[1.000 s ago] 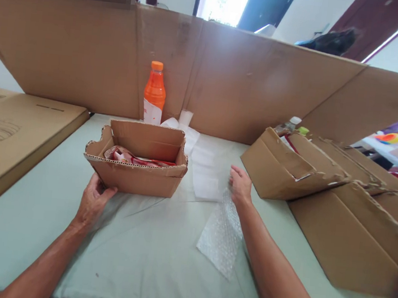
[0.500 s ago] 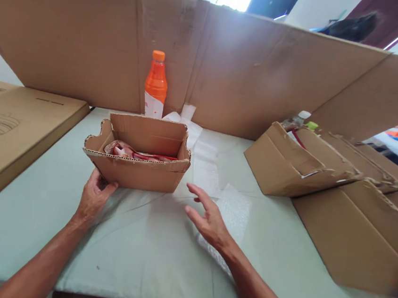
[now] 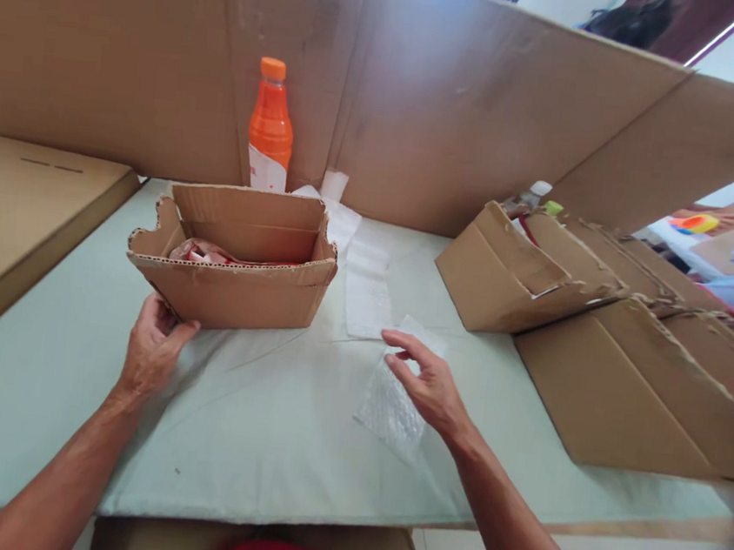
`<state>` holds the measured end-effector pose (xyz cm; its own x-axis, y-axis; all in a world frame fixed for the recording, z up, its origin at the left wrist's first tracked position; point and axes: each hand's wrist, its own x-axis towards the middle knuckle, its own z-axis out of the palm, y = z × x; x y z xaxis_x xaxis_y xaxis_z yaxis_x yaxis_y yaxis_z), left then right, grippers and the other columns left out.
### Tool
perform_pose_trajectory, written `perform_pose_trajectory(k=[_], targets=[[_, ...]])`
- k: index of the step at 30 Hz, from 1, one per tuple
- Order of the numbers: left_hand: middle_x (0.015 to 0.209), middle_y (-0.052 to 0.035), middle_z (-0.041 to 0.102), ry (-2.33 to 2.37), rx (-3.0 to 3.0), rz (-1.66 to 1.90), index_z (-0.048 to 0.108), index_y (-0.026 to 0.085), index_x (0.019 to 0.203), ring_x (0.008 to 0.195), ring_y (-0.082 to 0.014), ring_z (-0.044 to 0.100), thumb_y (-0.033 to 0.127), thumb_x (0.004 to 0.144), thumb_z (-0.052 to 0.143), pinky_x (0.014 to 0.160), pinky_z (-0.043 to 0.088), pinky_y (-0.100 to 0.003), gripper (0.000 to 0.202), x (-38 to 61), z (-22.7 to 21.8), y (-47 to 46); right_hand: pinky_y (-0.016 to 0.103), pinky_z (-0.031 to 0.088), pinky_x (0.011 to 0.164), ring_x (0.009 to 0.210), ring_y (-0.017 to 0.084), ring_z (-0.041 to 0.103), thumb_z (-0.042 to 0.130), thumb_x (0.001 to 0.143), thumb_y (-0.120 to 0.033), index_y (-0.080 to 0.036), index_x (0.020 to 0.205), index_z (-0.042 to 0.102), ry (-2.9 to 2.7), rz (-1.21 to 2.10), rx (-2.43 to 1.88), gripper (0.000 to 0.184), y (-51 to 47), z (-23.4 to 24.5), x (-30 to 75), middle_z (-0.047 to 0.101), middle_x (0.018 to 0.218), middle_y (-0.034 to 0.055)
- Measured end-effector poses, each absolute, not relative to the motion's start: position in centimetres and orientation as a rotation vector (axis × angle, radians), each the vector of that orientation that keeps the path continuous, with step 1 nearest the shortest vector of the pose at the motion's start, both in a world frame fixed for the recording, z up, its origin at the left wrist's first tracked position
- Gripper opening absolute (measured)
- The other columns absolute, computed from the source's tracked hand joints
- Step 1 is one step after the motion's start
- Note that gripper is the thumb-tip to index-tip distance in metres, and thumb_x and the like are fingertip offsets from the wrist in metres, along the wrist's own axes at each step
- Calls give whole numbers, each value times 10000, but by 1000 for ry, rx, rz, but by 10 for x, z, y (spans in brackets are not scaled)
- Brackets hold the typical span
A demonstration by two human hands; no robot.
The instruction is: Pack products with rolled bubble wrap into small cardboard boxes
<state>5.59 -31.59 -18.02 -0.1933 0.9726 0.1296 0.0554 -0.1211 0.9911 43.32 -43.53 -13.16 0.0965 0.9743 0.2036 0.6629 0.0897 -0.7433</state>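
Left hand (image 3: 153, 349) clasping near-left corner of small open brown cardboard box (image 3: 234, 292) on pale green counter (image 3: 270, 449), right hand (image 3: 430, 391), loosely spread, resting on clear bubble-wrap sheet (image 3: 385, 410) beside it, orange plastic bottle (image 3: 270, 129) upright behind box.

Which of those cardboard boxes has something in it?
The small open box at the left hand: packets lie inside. The folded boxes at right lie collapsed.

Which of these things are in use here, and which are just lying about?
In use: box, held by left hand; bubble wrap under right hand.
Lying about: orange bottle, paper strips, folded cardboard, flat carton.
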Motion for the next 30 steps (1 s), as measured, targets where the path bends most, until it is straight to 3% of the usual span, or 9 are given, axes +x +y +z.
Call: perform_pose_trajectory(k=[3,8,13,15,18,21,26,30], targets=[[924,-16,604,1424,1217,1513,569,199,1032,909,-202,597,236,589,764,820,523,-340,485,52,-181,-313,420,592,904,1119,257,690,544,925,-310,-255,1114,729,-1663,395,-1781,270,-464,-133,466,729,1225,72],[1085,-51,642,1631,1330,1779,550,159,1235,1039,-255,648,185,612,735,954,518,-462,650,39,-181,-316,519,483,1083,1283,286,599,490,880,-186,-246,1270,675,-1942,178,-1927,436,-491,-155,491,655,1369,94],[1165,-59,654,1581,1926,2102,560,180,1345,1121,-298,648,153,699,717,1071,458,-544,665,56,-154,-363,538,485,1040,1314,329,557,499,925,-265,-194,1318,649,-2004,84,-2038,426,-482,-175,497,599,1429,150],[1125,-65,670,1457,2173,1929,621,186,1262,1098,-287,653,148,763,696,1040,490,-512,506,83,-140,-388,528,492,1018,1289,329,571,505,944,-303,-200,1244,687,-2010,73,-2011,366,-477,-178,498,622,1396,147],[1159,-83,663,1042,2523,1373,612,216,1222,1162,-269,623,81,850,600,1012,516,-459,397,137,-132,-410,524,512,968,1213,322,618,503,949,-306,-214,1066,736,-1976,61,-1938,277,-474,-180,500,687,1283,134],[1220,-103,653,768,2640,1023,614,228,1176,1240,-277,578,53,877,511,1033,502,-466,361,192,-139,-404,531,525,939,1151,314,655,507,952,-314,-234,953,732,-1928,104,-1855,239,-480,-180,505,726,1187,110],[1377,-145,576,846,2758,521,584,200,1234,1324,-303,503,63,806,568,1066,459,-494,450,261,-159,-359,488,555,958,1085,273,689,531,944,-326,-260,969,705,-1746,197,-1773,187,-491,-162,527,744,1141,77],[1143,-145,664,954,2769,384,645,164,1059,1124,-294,598,37,824,517,931,496,-452,296,292,-165,-328,492,538,988,1104,276,673,537,960,-328,-269,980,697,-1718,48,-1688,172,-466,-133,538,733,1169,75]])
